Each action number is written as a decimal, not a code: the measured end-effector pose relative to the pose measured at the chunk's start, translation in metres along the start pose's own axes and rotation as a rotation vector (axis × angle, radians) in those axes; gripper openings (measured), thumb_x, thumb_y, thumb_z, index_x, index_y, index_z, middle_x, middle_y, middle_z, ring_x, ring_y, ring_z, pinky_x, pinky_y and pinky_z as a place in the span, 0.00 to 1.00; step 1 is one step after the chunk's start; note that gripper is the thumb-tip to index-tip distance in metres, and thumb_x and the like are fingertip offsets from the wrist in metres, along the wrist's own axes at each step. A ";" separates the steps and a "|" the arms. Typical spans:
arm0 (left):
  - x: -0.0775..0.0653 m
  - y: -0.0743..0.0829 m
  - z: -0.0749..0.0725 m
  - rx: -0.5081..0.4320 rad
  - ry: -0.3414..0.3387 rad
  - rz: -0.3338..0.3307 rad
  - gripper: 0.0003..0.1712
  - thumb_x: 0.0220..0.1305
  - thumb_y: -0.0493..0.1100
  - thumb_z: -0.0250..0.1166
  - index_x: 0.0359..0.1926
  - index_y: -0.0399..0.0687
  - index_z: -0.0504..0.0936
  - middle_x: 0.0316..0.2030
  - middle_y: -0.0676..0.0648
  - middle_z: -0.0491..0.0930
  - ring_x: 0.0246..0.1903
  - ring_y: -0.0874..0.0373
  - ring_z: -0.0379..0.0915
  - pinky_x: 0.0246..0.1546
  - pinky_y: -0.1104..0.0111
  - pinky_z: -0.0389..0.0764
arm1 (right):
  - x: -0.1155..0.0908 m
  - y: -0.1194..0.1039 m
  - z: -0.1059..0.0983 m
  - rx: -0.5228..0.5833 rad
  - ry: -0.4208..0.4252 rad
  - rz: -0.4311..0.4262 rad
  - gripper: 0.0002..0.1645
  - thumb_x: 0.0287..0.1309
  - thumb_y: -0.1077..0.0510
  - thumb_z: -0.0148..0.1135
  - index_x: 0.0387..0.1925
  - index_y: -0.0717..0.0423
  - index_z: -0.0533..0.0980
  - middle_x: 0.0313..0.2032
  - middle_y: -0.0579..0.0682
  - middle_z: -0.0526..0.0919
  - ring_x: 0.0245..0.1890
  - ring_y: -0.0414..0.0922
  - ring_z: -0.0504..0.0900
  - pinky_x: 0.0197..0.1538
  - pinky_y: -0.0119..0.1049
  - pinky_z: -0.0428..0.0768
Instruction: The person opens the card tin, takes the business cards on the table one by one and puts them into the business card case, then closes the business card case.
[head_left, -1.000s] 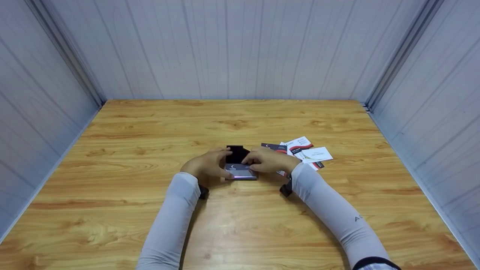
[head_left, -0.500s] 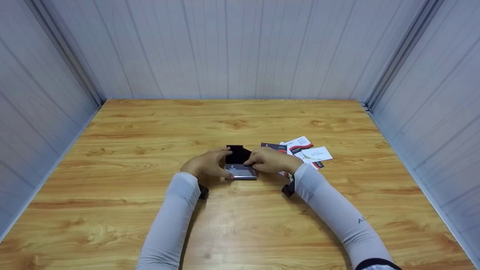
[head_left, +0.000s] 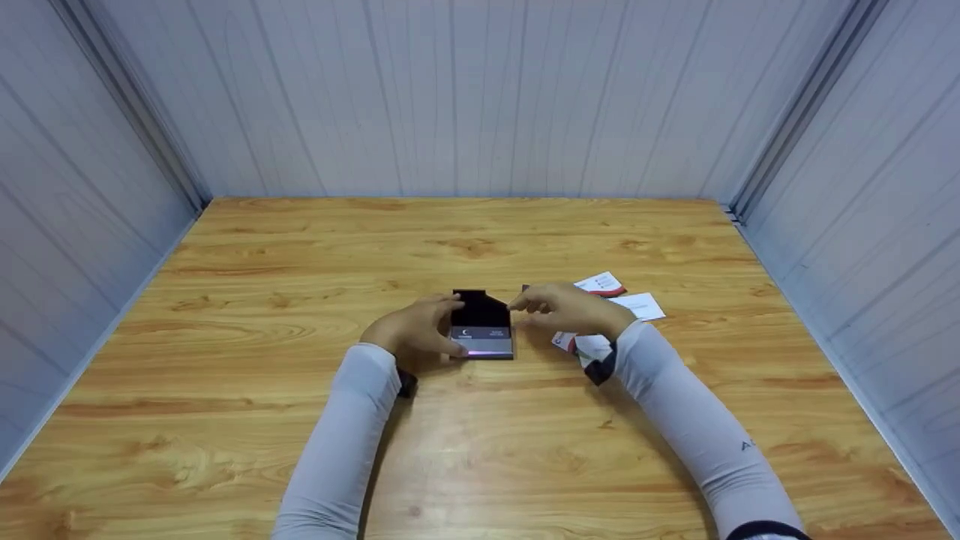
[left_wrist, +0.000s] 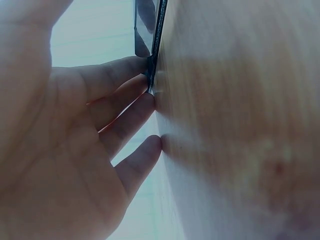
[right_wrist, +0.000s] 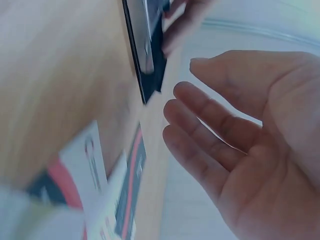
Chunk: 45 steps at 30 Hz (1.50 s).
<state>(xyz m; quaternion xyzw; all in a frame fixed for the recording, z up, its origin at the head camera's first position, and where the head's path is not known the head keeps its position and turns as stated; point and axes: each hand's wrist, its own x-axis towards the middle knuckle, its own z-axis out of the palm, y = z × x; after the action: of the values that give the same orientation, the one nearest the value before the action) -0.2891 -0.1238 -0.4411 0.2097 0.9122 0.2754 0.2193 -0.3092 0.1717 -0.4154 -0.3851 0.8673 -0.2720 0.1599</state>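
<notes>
An unfolded business card case [head_left: 480, 307] with a black inner lid lies on the wooden table. A dark grey card [head_left: 481, 334] with a white crescent mark sits in its near half. My left hand [head_left: 412, 326] holds the case at its left side, thumb at the near corner and fingers by the lid. In the left wrist view, some fingertips [left_wrist: 145, 102] touch the case's edge and the tabletop. My right hand [head_left: 574, 309] hovers just right of the case, holding nothing. The right wrist view shows its fingers [right_wrist: 200, 107] loosely bent, apart from the case.
Several business cards lie in a loose spread to the right, partly under my right hand and wrist: a white card [head_left: 643, 305], a red-and-white card [head_left: 602, 283] and another near card [head_left: 564, 341]. Pale panel walls [head_left: 465, 97] enclose the table [head_left: 300, 255] at the back and sides.
My right hand has come off the card in the case and shifted right, uncovering the lid's right side and the card. My left hand and the case have stayed put.
</notes>
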 end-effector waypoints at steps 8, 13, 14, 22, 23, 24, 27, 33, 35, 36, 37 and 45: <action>-0.001 0.001 -0.001 -0.029 -0.003 0.005 0.56 0.58 0.58 0.74 0.79 0.53 0.54 0.79 0.46 0.44 0.77 0.46 0.37 0.72 0.47 0.50 | -0.026 0.015 -0.024 -0.015 0.028 0.059 0.20 0.70 0.60 0.60 0.61 0.62 0.77 0.55 0.58 0.82 0.55 0.54 0.80 0.57 0.52 0.77; -0.002 0.001 -0.002 -0.025 0.001 0.009 0.56 0.57 0.58 0.75 0.79 0.52 0.54 0.79 0.46 0.45 0.77 0.47 0.37 0.72 0.47 0.50 | -0.040 0.024 -0.034 0.025 -0.021 0.147 0.20 0.69 0.58 0.62 0.59 0.63 0.77 0.55 0.59 0.82 0.55 0.53 0.80 0.59 0.52 0.76; -0.002 0.001 -0.002 -0.026 0.001 0.009 0.56 0.57 0.58 0.75 0.79 0.52 0.54 0.79 0.46 0.45 0.77 0.46 0.37 0.72 0.47 0.50 | -0.043 0.026 -0.034 0.025 -0.031 0.161 0.20 0.69 0.58 0.63 0.59 0.63 0.77 0.55 0.58 0.82 0.54 0.53 0.80 0.58 0.52 0.76; -0.001 0.001 -0.001 -0.013 -0.001 0.011 0.56 0.57 0.58 0.75 0.79 0.53 0.54 0.79 0.47 0.45 0.77 0.48 0.37 0.72 0.48 0.51 | -0.063 0.043 -0.039 -0.028 -0.036 0.203 0.19 0.66 0.58 0.65 0.55 0.61 0.80 0.47 0.56 0.84 0.47 0.51 0.81 0.48 0.46 0.81; -0.001 0.000 -0.001 -0.008 -0.003 0.014 0.56 0.58 0.58 0.74 0.79 0.53 0.54 0.79 0.47 0.45 0.77 0.47 0.37 0.72 0.48 0.51 | -0.065 0.045 -0.040 -0.026 -0.034 0.205 0.19 0.65 0.58 0.66 0.55 0.62 0.80 0.46 0.56 0.84 0.46 0.51 0.82 0.46 0.44 0.81; 0.000 0.000 -0.001 -0.001 -0.005 0.014 0.56 0.58 0.59 0.74 0.79 0.53 0.54 0.79 0.48 0.45 0.77 0.48 0.37 0.72 0.48 0.51 | -0.067 0.046 -0.040 -0.026 -0.034 0.212 0.20 0.64 0.57 0.67 0.54 0.62 0.80 0.45 0.55 0.84 0.45 0.50 0.82 0.43 0.43 0.81; 0.000 0.000 -0.001 0.016 -0.008 0.016 0.56 0.58 0.60 0.74 0.80 0.53 0.53 0.79 0.49 0.45 0.77 0.48 0.37 0.72 0.48 0.52 | -0.071 0.050 -0.040 -0.032 -0.036 0.219 0.21 0.61 0.56 0.71 0.53 0.62 0.81 0.44 0.54 0.85 0.44 0.50 0.82 0.40 0.41 0.81; 0.000 -0.001 -0.001 0.004 -0.004 0.019 0.56 0.59 0.59 0.74 0.80 0.53 0.54 0.79 0.49 0.46 0.77 0.47 0.38 0.72 0.48 0.51 | -0.078 0.051 -0.036 -0.038 -0.043 0.222 0.20 0.57 0.56 0.74 0.49 0.62 0.81 0.46 0.54 0.84 0.46 0.52 0.80 0.52 0.49 0.78; 0.000 -0.001 -0.001 0.006 -0.002 0.018 0.56 0.58 0.59 0.74 0.80 0.53 0.54 0.79 0.49 0.46 0.77 0.47 0.38 0.72 0.48 0.51 | -0.080 0.050 -0.034 -0.028 -0.051 0.247 0.20 0.56 0.56 0.75 0.48 0.60 0.81 0.46 0.53 0.83 0.46 0.52 0.79 0.53 0.50 0.77; 0.000 -0.001 -0.001 0.006 -0.003 0.017 0.56 0.58 0.60 0.74 0.80 0.53 0.54 0.79 0.49 0.46 0.77 0.47 0.38 0.72 0.48 0.51 | -0.081 0.050 -0.033 -0.024 -0.055 0.262 0.20 0.55 0.56 0.76 0.47 0.60 0.81 0.45 0.52 0.83 0.46 0.52 0.78 0.52 0.49 0.76; 0.000 -0.001 -0.001 0.005 -0.003 0.017 0.56 0.58 0.60 0.74 0.80 0.54 0.54 0.79 0.49 0.46 0.77 0.47 0.38 0.72 0.48 0.51 | -0.081 0.050 -0.033 -0.024 -0.059 0.272 0.20 0.54 0.56 0.77 0.47 0.59 0.81 0.45 0.52 0.82 0.45 0.52 0.78 0.52 0.49 0.75; -0.001 -0.001 0.000 -0.001 0.002 0.013 0.56 0.57 0.60 0.74 0.79 0.53 0.54 0.79 0.47 0.45 0.77 0.47 0.37 0.72 0.48 0.52 | -0.080 0.053 -0.027 -0.072 -0.092 0.243 0.26 0.47 0.54 0.82 0.44 0.61 0.79 0.42 0.53 0.80 0.42 0.50 0.76 0.49 0.46 0.74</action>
<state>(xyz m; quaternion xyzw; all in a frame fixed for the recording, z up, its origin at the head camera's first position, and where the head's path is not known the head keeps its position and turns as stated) -0.2888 -0.1250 -0.4418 0.2152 0.9109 0.2776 0.2167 -0.3008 0.2710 -0.4195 -0.2947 0.9085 -0.2014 0.2171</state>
